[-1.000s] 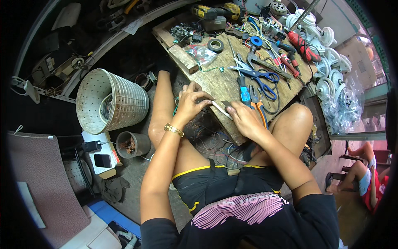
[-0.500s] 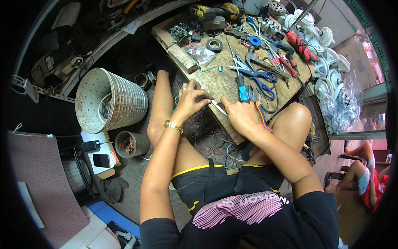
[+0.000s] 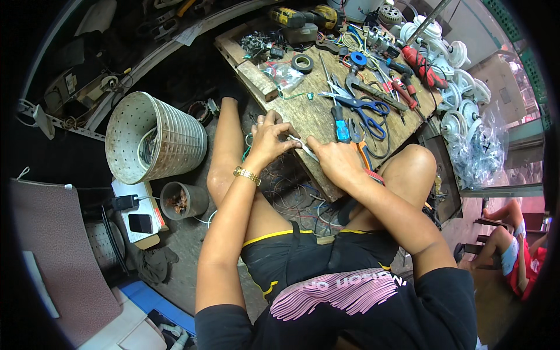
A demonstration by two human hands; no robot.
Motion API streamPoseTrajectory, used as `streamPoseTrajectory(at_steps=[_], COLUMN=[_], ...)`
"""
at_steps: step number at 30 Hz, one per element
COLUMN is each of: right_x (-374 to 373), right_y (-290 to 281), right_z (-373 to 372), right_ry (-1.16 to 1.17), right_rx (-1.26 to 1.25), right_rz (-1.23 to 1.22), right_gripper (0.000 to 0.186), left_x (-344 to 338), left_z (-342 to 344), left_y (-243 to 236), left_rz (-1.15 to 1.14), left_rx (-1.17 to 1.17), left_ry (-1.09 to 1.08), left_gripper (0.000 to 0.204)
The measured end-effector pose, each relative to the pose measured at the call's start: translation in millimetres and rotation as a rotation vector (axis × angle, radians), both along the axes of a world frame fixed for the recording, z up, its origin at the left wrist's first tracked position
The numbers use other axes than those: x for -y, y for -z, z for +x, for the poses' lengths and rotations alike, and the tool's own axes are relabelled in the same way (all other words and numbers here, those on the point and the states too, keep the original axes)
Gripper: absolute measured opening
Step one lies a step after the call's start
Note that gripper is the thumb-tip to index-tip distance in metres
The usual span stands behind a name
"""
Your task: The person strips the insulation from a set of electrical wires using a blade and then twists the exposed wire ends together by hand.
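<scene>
Over the near corner of the wooden workbench (image 3: 291,111), a short white cable (image 3: 305,149) runs between my two hands. My left hand (image 3: 272,137), a gold watch on its wrist, pinches the cable's far end between thumb and fingers. Curled over the nearer end, my right hand (image 3: 335,161) presses it near the bench edge; its fingertips are mostly hidden. Just beyond the right hand lie a blue-handled tool (image 3: 341,123), orange-handled pliers (image 3: 364,155) and scissors (image 3: 366,111) with dark blue handles.
A claw hammer (image 3: 373,92), black tape roll (image 3: 302,63), red power tool (image 3: 424,67) and yellow drill (image 3: 290,17) crowd the bench. White pulley-like wheels (image 3: 458,53) are piled right. A perforated basket (image 3: 181,140) and small bucket (image 3: 198,201) stand left. Another person (image 3: 513,251) sits far right.
The white cable, nearly straight before, now bends up toward my left fingers. My left thumb and fingers have shifted slightly along it. My right hand stays nearly in place.
</scene>
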State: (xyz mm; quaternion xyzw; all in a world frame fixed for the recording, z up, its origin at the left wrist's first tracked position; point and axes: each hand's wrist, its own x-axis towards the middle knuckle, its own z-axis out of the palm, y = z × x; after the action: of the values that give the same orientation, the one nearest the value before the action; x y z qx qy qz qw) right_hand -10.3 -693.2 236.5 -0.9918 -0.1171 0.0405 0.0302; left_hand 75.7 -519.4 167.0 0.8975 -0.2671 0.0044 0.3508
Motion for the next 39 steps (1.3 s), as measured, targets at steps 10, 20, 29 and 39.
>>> streamPoseTrajectory(at_steps=[10, 20, 29, 39], right_x=[-0.7, 1.6, 3.4, 6.8], right_y=[0.1, 0.5, -3.7, -1.1], right_z=[-6.2, -8.9, -10.8, -15.1], right_ry=[-0.037, -0.062, -0.074, -0.102], right_rx=[0.02, -0.024, -0.07, -0.059], right_rz=[-0.019, -0.032, -0.069, -0.08], right_gripper=[0.02, 0.021, 0.022, 0.029], left_x=[-1.4, -1.3, -2.6, -3.4], left_z=[0.5, -1.9, -1.7, -2.4], left_y=[1.3, 0.0, 1.6, 5.0], left_rz=[0.027, 0.018, 0.036, 0.03], left_rx=[-0.049, -0.041, -0.038, -0.023], left_ry=[-0.001, -0.013, -0.012, -0.029], left_gripper=[0.034, 0.032, 0.038, 0.036])
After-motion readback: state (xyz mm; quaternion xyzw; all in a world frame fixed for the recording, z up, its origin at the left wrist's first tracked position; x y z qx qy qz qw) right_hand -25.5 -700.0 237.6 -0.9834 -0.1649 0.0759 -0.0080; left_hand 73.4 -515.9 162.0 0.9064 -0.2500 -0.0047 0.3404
